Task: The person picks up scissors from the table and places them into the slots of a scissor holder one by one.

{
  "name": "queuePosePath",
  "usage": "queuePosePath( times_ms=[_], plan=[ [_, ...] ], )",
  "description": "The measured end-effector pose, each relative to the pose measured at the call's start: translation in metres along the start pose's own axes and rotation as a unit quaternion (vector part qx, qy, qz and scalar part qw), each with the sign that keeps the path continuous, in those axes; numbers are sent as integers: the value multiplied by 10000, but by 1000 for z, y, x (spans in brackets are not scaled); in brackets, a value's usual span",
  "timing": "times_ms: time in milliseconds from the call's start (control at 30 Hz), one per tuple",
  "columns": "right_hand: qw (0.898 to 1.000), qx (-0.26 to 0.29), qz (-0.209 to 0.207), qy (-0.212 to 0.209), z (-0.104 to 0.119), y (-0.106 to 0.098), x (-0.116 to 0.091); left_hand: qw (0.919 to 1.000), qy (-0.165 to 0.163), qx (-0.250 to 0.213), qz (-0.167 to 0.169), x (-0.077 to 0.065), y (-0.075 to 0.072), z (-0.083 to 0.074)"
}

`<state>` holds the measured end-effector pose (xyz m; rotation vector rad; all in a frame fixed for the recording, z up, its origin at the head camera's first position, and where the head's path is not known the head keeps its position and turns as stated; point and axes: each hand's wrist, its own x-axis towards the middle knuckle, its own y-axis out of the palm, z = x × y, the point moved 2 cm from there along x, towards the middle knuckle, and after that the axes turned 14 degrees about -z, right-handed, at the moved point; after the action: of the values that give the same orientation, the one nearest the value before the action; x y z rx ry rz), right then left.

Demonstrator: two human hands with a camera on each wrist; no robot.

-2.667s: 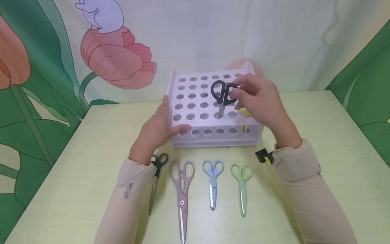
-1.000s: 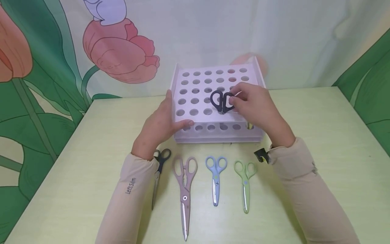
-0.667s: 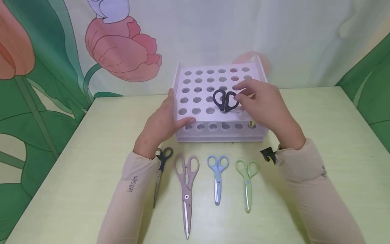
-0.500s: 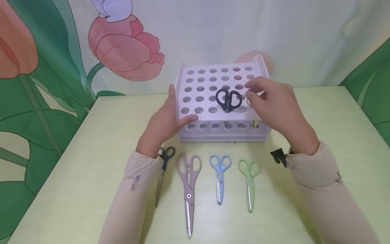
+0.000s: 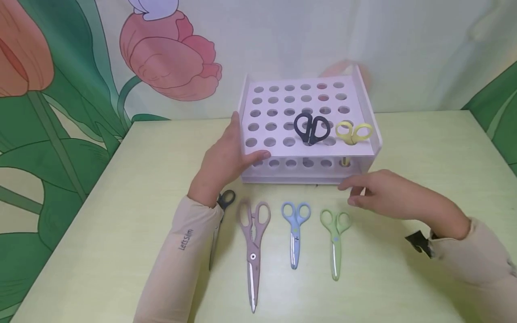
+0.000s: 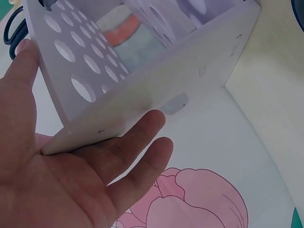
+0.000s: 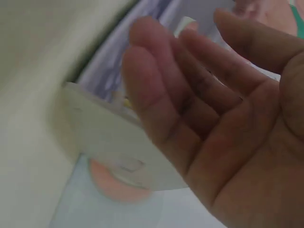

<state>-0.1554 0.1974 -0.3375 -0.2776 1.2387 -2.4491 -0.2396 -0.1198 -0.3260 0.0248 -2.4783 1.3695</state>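
Note:
My left hand (image 5: 226,157) rests on the left side of a white holed rack (image 5: 355,168). Its thumb lies over the front edge, and its fingers extend along the outer wall in the left wrist view. Black scissors (image 5: 311,128) stand handles up in a front-row hole. To their right, yellow scissors (image 5: 353,133) stand in another. My right hand (image 5: 387,193) is over the table in front of the rack's right corner, fingers loosely bent and holding nothing. Nearest to it lie green scissors (image 5: 336,242), with blue scissors (image 5: 295,235) further left.
Large mauve kitchen scissors (image 5: 253,255) lie on the pale table (image 5: 161,179) in front of the rack. Dark-handled scissors (image 5: 220,215) lie left of them, partly under my left wrist. A curtain (image 5: 282,40) with printed flowers hangs behind the table.
The black scissors have sunk into the front-row hole, and my right hand has let go of them. It has moved right and down toward the green scissors. My left hand stays at the rack.

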Motion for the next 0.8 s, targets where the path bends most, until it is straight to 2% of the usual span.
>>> queuePosePath(
  times_ms=[100, 167, 333, 667, 800],
  plan=[
    [9988, -116, 478, -13, -12, 14, -3, 9999, 53, 84, -21, -1, 0, -1],
    [9978, -183, 643, -31, -16, 23, -3, 9999, 76, 124, -34, -1, -1, -2],
    [9964, -327, 780, 7, -17, 38, -1, 9999, 52, 81, -50, -1, -1, -3],
    [9954, -403, 866, -119, -11, 41, -2, 9999, -65, 86, -7, -2, -3, -3],
    [9951, -10, 985, -129, -13, 35, -5, 9999, -75, 102, 78, -2, -3, -3]
  ],
)
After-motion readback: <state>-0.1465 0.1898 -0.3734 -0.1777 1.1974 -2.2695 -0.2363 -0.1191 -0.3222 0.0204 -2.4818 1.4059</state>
